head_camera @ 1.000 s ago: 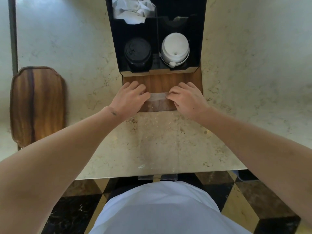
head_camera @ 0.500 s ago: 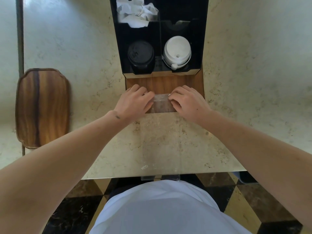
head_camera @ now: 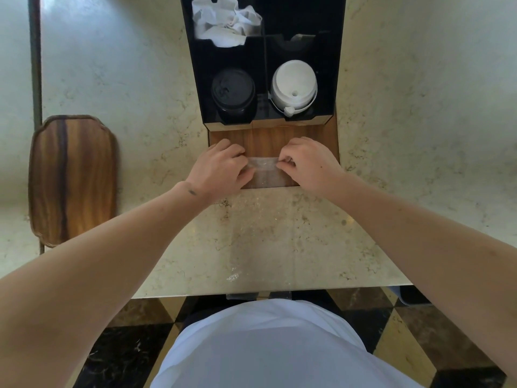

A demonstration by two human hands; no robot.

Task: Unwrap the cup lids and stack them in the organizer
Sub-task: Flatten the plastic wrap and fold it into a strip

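Note:
A black organizer (head_camera: 340, 51) stands at the back of the marble counter on a wooden base (head_camera: 268, 138). Its front left slot holds a stack of black lids (head_camera: 233, 92). A stack of white lids (head_camera: 294, 85) fills the front right slot. In front of it, a strip of clear plastic wrap (head_camera: 264, 170) is stretched over the wooden base. My left hand (head_camera: 219, 170) pinches the wrap's left end. My right hand (head_camera: 309, 163) pinches its right end with curled fingers.
Crumpled white paper (head_camera: 225, 22) fills the organizer's back left compartment. A wooden tray (head_camera: 72, 177) lies at the left on the counter. A small scrap of clear plastic (head_camera: 233, 275) lies near the counter's front edge (head_camera: 268, 292), with checkered floor below.
Both hands have stayed on the clear wrap in front of the organizer. The right hand's fingers have curled tighter on its end, and the strip now looks flatter and longer.

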